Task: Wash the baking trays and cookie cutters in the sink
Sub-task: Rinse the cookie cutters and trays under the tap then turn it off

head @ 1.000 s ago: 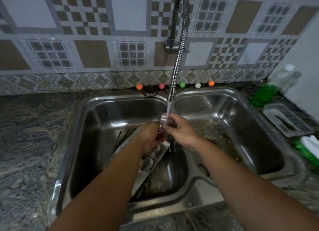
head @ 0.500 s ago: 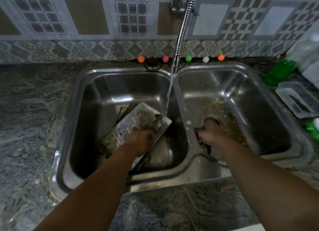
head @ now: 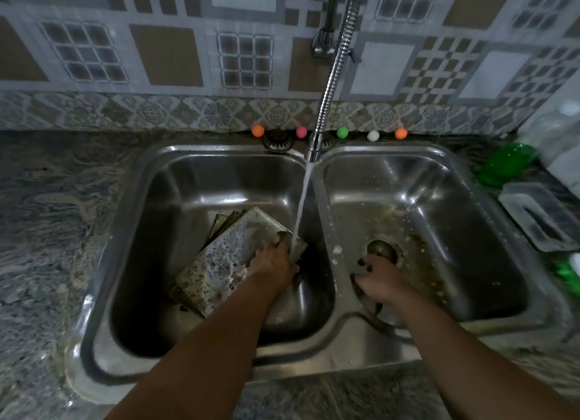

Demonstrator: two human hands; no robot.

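A soapy, stained baking tray [head: 219, 262] leans tilted in the left basin of the steel double sink [head: 320, 353], on top of other dark trays [head: 224, 222]. My left hand [head: 273, 264] grips the tray's right edge, where the water stream [head: 301, 206] lands. My right hand [head: 378, 283] is low in the right basin beside the drain [head: 381, 250]. Its fingers curl round a thin dark ring that looks like a cookie cutter [head: 375, 314], mostly hidden under the hand.
A flexible metal tap hose [head: 332, 84] hangs over the divider between the basins. Small coloured balls [head: 342, 132] line the back rim. On the right counter stand a green soap bottle [head: 505, 165], a clear plastic container [head: 539, 219] and a green sponge [head: 568, 272].
Both hands left the spot under the tap. My left hand dropped onto the tray in the left basin, and my right hand moved down into the right basin near the drain.
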